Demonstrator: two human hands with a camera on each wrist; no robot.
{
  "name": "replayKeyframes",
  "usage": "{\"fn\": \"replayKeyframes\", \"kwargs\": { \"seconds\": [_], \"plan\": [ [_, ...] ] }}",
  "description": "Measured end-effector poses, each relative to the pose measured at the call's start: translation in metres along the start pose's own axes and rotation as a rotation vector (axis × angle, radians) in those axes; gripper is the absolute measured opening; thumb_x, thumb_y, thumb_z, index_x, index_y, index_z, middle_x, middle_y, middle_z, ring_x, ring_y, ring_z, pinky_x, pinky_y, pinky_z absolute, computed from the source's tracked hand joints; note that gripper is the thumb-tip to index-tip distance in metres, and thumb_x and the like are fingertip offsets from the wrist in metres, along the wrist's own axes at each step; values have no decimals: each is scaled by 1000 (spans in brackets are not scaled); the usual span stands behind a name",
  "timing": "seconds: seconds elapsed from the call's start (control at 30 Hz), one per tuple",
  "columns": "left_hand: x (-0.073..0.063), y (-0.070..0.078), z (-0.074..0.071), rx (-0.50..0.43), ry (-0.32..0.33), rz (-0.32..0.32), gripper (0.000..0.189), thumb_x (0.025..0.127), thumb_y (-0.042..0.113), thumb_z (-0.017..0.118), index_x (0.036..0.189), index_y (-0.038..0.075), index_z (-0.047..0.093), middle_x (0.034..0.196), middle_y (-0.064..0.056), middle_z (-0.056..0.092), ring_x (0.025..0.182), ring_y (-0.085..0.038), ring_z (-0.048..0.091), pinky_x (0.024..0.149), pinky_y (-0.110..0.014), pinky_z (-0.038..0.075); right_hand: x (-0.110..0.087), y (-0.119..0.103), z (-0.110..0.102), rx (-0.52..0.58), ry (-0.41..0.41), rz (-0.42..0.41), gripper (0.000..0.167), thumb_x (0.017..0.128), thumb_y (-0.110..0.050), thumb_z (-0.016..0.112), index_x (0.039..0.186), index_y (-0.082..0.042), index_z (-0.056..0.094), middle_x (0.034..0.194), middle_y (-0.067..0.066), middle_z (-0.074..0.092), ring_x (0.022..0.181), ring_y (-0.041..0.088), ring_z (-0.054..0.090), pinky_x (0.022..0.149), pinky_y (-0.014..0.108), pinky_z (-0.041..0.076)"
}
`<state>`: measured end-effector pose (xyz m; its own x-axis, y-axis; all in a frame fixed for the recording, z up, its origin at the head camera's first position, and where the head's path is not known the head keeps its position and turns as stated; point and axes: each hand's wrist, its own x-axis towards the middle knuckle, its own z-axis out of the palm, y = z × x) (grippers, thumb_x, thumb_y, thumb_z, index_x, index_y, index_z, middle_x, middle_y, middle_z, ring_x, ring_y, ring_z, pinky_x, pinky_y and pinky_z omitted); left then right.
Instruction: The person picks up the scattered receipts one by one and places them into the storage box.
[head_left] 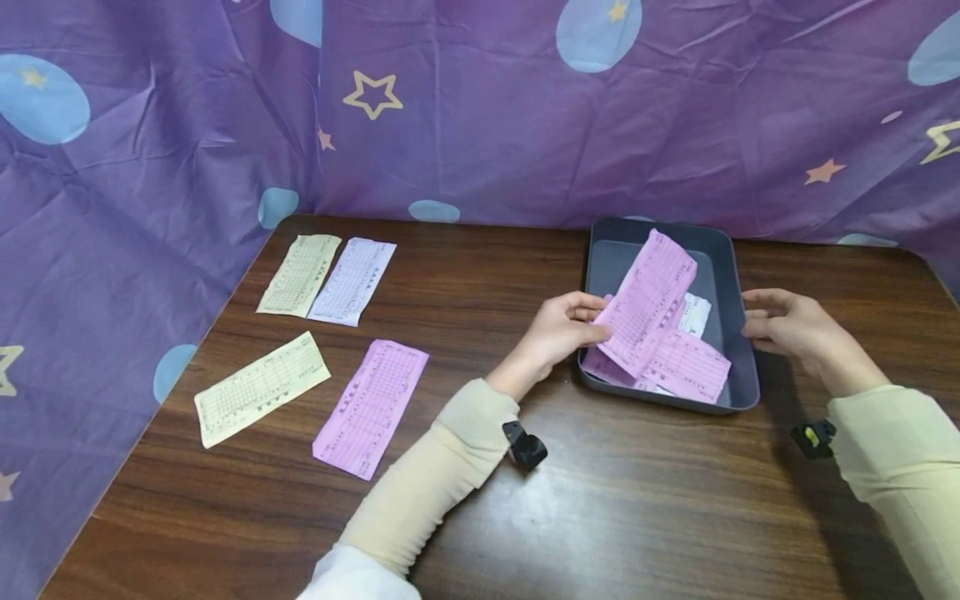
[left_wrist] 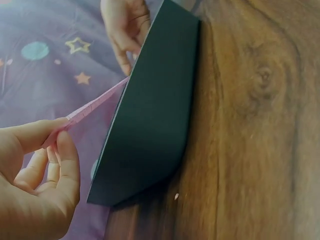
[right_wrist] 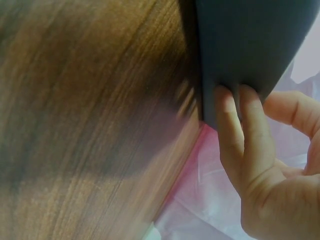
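Note:
My left hand (head_left: 564, 332) pinches the left edge of a pink printed slip (head_left: 651, 293) between thumb and fingers, over a dark grey tray (head_left: 718, 275). In the left wrist view the slip (left_wrist: 90, 106) shows nearly edge-on, slanting from the fingertips to the tray rim. Beneath it in the tray lie another pink slip (head_left: 693, 367) and a white slip (head_left: 696, 313), partly covered. My right hand (head_left: 797, 329) is at the tray's right side. Two extended fingers (right_wrist: 256, 132) touch the tray's outer wall (right_wrist: 240, 45), and another fingertip is at its rim.
On the left of the wooden table (head_left: 637, 500) lie two yellow slips (head_left: 300, 275) (head_left: 262, 390), a pale lilac slip (head_left: 352, 282) and a pink slip (head_left: 371, 408), spread apart or side by side. A purple patterned cloth (head_left: 480, 125) hangs behind the table and along its left.

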<state>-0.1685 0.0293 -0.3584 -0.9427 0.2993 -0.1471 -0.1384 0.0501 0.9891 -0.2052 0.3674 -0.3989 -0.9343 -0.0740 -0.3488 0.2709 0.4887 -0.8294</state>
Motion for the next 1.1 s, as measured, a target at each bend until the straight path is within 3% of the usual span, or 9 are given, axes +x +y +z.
{"fn": "replayKeyframes", "kwargs": {
  "seconds": [0.03,0.1,0.17,0.2,0.57,0.73,1.1],
  "plan": [
    [0,0,2,27,0,8,36,78,-7,68,114,-6,63,110,-25,66,79,-8,57,70,-18,55,-2,-2,1,4,-1,2,43,83,-7,63,103,-38,42,77,-34,56,78,-11,57,68,13,53],
    [1,-1,6,79,-4,24,36,78,-6,69,113,-5,63,110,-23,67,83,-8,57,70,-15,54,-7,-9,2,-4,-7,-3,43,85,-4,61,117,-28,46,79,-32,55,77,-11,56,67,13,53],
    [2,-2,9,124,-10,37,35,78,-5,69,113,-4,64,110,-21,68,85,-8,58,69,-13,52,-11,-13,3,-1,-9,5,42,86,-2,59,116,-29,47,79,-32,55,77,-12,56,67,13,53],
    [2,-2,10,147,-10,45,35,78,-4,69,112,-3,64,109,-20,68,85,-8,58,69,-11,50,-13,-16,4,-3,-10,3,44,86,-2,59,124,-22,47,81,-30,56,77,-12,56,67,13,53],
    [1,-4,17,418,-5,149,37,78,-2,68,115,4,65,102,-13,71,82,-12,65,66,-7,46,3,4,-1,24,-2,-8,44,81,-9,65,103,-38,42,77,-33,57,78,-11,58,68,14,53],
    [0,-5,19,460,-3,175,42,78,-3,69,119,6,63,102,-14,71,85,-17,67,68,-7,48,7,8,-2,21,1,-13,44,80,-10,66,104,-37,42,78,-33,57,78,-10,58,68,15,53],
    [-1,-3,20,528,2,170,40,82,4,70,121,6,62,103,-11,71,87,-16,67,68,-6,47,5,6,-1,31,-3,-15,43,82,-8,64,104,-38,43,79,-33,58,79,-10,58,68,14,53]
  ]
}}
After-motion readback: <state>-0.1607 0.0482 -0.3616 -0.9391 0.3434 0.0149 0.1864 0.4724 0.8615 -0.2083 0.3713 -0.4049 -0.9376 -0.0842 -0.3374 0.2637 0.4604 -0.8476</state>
